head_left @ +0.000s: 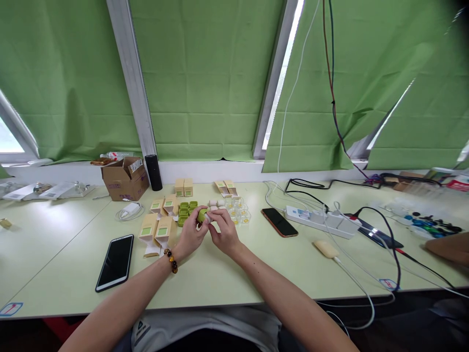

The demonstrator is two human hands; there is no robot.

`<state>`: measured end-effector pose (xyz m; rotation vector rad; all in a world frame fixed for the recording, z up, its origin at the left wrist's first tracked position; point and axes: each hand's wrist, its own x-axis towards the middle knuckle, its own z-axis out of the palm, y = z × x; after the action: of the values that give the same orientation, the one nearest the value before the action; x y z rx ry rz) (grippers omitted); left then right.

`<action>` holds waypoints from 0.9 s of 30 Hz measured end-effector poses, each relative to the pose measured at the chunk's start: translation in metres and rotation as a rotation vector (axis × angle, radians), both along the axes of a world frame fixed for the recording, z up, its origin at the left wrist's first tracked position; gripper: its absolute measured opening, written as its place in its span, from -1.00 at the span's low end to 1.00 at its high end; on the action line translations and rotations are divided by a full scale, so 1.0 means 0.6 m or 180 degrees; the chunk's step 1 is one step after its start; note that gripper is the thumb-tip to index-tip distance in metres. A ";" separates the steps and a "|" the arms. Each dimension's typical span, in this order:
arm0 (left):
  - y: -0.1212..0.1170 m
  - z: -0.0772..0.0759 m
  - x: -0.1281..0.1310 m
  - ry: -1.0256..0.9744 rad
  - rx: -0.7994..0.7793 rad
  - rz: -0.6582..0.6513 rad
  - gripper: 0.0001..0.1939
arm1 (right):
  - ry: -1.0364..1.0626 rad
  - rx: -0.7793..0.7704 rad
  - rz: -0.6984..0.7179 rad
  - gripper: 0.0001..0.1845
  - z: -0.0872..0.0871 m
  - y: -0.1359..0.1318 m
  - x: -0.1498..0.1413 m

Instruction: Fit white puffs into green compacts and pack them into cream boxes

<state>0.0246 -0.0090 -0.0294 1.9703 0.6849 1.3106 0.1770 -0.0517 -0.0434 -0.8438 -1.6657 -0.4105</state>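
Observation:
My left hand [191, 235] grips a small olive-green container [202, 215] above the table. My right hand [224, 233] is closed beside it, thumb and fingers pinching at a small pale piece [208, 219] against the container's near side. Exactly how that piece sits is hidden by the fingers. Just behind my left hand stand several matching green containers [183, 211] in rows. Small whitish-pink pieces [216, 203] lie behind my hands. To their right are several clear cups [239, 215] with yellow spots.
Open cardboard boxes [165, 231] stand left of my hands, with closed ones [183, 187] farther back. A phone [115, 261] lies at left, another phone [279, 222] at right. A power strip [322, 221] with cables spreads rightward. Another person's arm [450, 250] rests at the far right.

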 end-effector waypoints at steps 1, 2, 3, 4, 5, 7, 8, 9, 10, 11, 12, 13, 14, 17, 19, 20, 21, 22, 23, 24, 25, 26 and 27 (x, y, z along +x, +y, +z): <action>0.000 0.000 -0.001 0.0009 0.0054 0.0040 -0.61 | -0.0011 0.0022 -0.0001 -0.59 0.000 0.000 -0.001; 0.000 -0.001 -0.001 0.0018 0.0082 0.0075 -0.61 | -0.0030 0.0044 -0.0004 -0.59 0.000 0.000 -0.001; 0.000 0.000 -0.003 0.0028 0.0085 0.0100 -0.62 | -0.0046 0.0064 -0.0012 -0.58 0.000 0.000 -0.001; -0.001 0.000 -0.004 0.0039 0.0067 0.0102 -0.62 | -0.0062 0.0071 -0.0022 -0.58 0.000 0.000 -0.001; -0.002 0.001 -0.005 0.0053 0.0036 0.0068 -0.63 | -0.0068 0.0068 -0.0038 -0.58 -0.001 0.001 -0.001; -0.005 0.003 -0.008 0.0054 -0.0051 -0.0110 -0.62 | -0.0062 0.0038 -0.0067 -0.59 -0.004 0.003 0.002; -0.006 0.003 -0.008 0.0035 -0.0107 -0.0246 -0.60 | -0.0054 0.0004 -0.0076 -0.59 -0.006 0.005 0.003; -0.007 0.003 -0.007 0.0006 -0.0180 -0.0398 -0.57 | -0.0053 -0.0046 -0.0078 -0.59 -0.009 0.006 0.005; -0.007 0.003 -0.006 -0.0039 -0.0277 -0.0548 -0.53 | -0.0056 -0.0098 -0.0081 -0.58 -0.012 0.008 0.007; -0.006 0.002 -0.003 -0.0100 -0.0391 -0.0684 -0.48 | -0.0065 -0.0153 -0.0084 -0.58 -0.014 0.010 0.008; -0.005 0.002 0.000 -0.0172 -0.0502 -0.0794 -0.44 | -0.0081 -0.0206 -0.0088 -0.56 -0.017 0.011 0.009; -0.003 0.001 0.004 -0.0248 -0.0595 -0.0857 -0.41 | -0.0094 -0.0253 -0.0095 -0.54 -0.018 0.012 0.009; 0.000 0.000 0.007 -0.0327 -0.0670 -0.0870 -0.40 | -0.0106 -0.0295 -0.0102 -0.50 -0.020 0.012 0.008; 0.010 -0.001 0.012 -0.0460 -0.0842 -0.0741 -0.46 | -0.0151 -0.0461 -0.0130 -0.39 -0.020 0.010 0.003; 0.015 -0.003 0.012 -0.0523 -0.0984 -0.0681 -0.48 | -0.0161 -0.0595 -0.0181 -0.38 -0.018 0.008 -0.001; 0.016 -0.004 0.011 -0.0565 -0.1060 -0.0688 -0.48 | -0.0149 -0.0665 -0.0208 -0.39 -0.016 0.007 -0.002; 0.017 -0.005 0.010 -0.0612 -0.1126 -0.0707 -0.48 | -0.0121 -0.0733 -0.0224 -0.40 -0.015 0.007 -0.003; 0.017 -0.005 0.010 -0.0658 -0.1180 -0.0734 -0.48 | -0.0085 -0.0797 -0.0220 -0.41 -0.013 0.006 -0.003; 0.016 -0.005 0.009 -0.0693 -0.1228 -0.0765 -0.47 | -0.0045 -0.0851 -0.0199 -0.43 -0.012 0.006 -0.003; 0.015 -0.004 0.008 -0.0711 -0.1273 -0.0802 -0.47 | -0.0012 -0.0897 -0.0169 -0.44 -0.011 0.005 -0.003; 0.013 -0.003 0.008 -0.0724 -0.1316 -0.0835 -0.48 | 0.0013 -0.0931 -0.0140 -0.45 -0.010 0.005 -0.003; 0.012 -0.002 0.008 -0.0732 -0.1357 -0.0865 -0.49 | 0.0033 -0.0955 -0.0115 -0.46 -0.009 0.005 -0.003; 0.010 -0.001 0.008 -0.0737 -0.1393 -0.0891 -0.49 | 0.0047 -0.0970 -0.0097 -0.47 -0.009 0.005 -0.003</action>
<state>0.0296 -0.0030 -0.0301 1.4744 0.5089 1.0867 0.1753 -0.0485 -0.0490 -1.0940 -1.7283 -0.1713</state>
